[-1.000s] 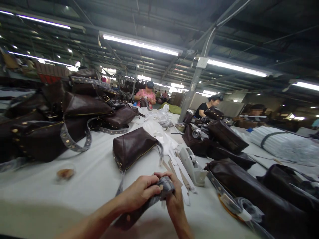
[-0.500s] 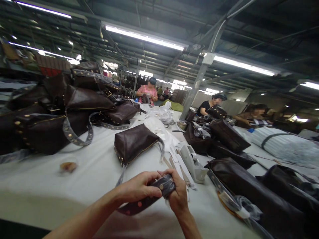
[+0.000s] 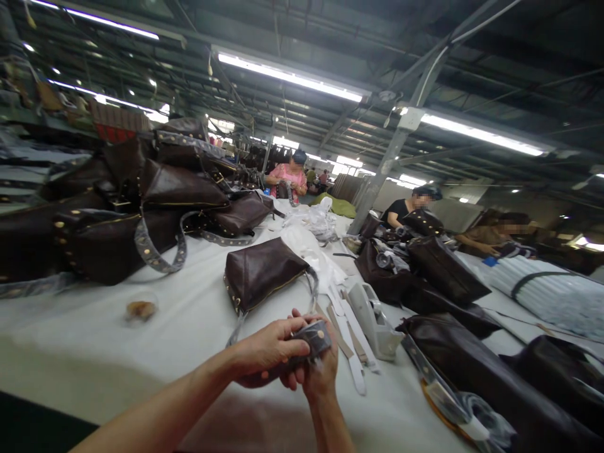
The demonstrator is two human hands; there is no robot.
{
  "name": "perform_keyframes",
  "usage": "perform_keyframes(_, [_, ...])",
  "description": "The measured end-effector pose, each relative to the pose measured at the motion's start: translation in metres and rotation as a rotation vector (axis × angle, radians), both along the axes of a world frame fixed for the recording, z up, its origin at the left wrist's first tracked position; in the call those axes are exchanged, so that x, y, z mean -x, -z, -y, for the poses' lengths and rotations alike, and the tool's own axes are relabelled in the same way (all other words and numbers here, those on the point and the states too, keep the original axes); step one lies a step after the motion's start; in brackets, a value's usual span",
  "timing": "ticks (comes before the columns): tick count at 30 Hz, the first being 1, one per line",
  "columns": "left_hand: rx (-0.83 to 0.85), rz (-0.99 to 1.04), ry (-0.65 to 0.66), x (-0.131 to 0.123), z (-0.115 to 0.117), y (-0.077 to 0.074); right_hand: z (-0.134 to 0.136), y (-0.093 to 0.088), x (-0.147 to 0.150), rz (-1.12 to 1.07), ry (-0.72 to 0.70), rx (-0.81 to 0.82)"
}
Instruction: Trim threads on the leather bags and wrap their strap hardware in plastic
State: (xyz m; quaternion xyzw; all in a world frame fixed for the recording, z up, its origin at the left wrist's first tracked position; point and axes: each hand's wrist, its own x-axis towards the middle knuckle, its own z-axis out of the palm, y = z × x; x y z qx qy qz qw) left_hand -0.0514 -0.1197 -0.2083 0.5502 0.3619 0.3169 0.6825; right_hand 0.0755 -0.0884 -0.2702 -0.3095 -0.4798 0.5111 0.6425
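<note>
Both my hands meet low in the middle of the view over the white table (image 3: pixel 179 333). My left hand (image 3: pixel 267 352) is closed round a rolled dark studded strap (image 3: pixel 317 338), thumb on top. My right hand (image 3: pixel 317 371) grips the same strap from below, its fingers wrapped round the roll. The strap runs on toward a dark brown leather bag (image 3: pixel 262 272) that lies on the table just beyond my hands.
A heap of dark brown bags (image 3: pixel 123 214) with studded straps fills the left. More bags (image 3: pixel 453 352) lie at the right. A white tape dispenser (image 3: pixel 375 318) and white strips (image 3: pixel 349 340) sit right of my hands. Other people work at the far end and right.
The strap's hanging tail has been drawn up into a tighter roll between my hands. The view has shifted a little to the left and down.
</note>
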Motion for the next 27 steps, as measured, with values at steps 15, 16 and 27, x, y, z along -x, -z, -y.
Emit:
perform_keyframes(15, [-0.019,0.010,0.107,0.000,0.004,-0.008,-0.004,-0.019,-0.042,0.904,0.224,-0.687])
perform_keyframes(16, [-0.013,-0.021,0.092,0.001,0.003,-0.007,-0.003,-0.017,-0.041,0.879,0.217,-0.641])
perform_keyframes(27, [0.044,0.066,0.331,0.022,-0.008,0.010,0.011,-0.019,-0.013,0.187,0.035,0.035])
